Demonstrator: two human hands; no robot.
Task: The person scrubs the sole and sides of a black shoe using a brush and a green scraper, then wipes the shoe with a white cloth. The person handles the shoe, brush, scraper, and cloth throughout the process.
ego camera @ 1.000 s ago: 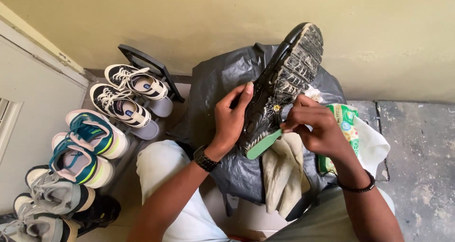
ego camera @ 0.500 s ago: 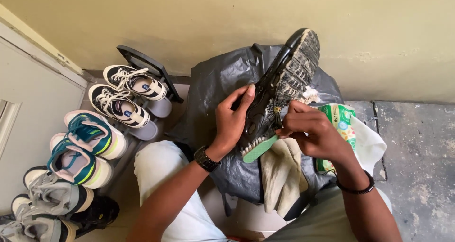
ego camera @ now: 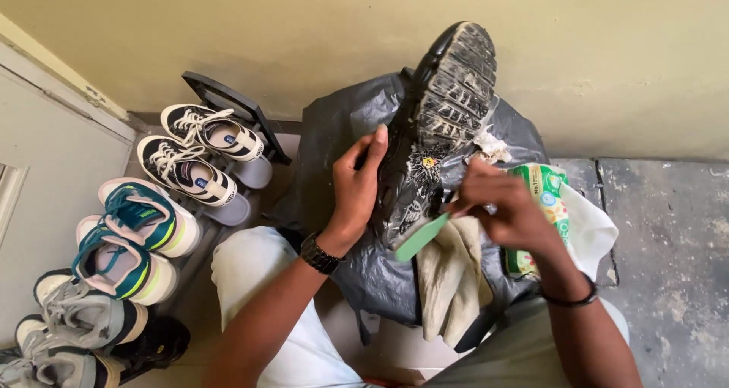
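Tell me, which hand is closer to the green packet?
Right. The right hand is just beside the green packet, partly over it. The left hand is across the black shoe, gripping its far side.

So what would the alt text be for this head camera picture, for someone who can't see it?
A person's left hand holds a dirty black shoe sole-up over a grey plastic bag, while the right hand works a green tool against the sole. A cloth lies below, and pairs of sneakers line the floor to the left.
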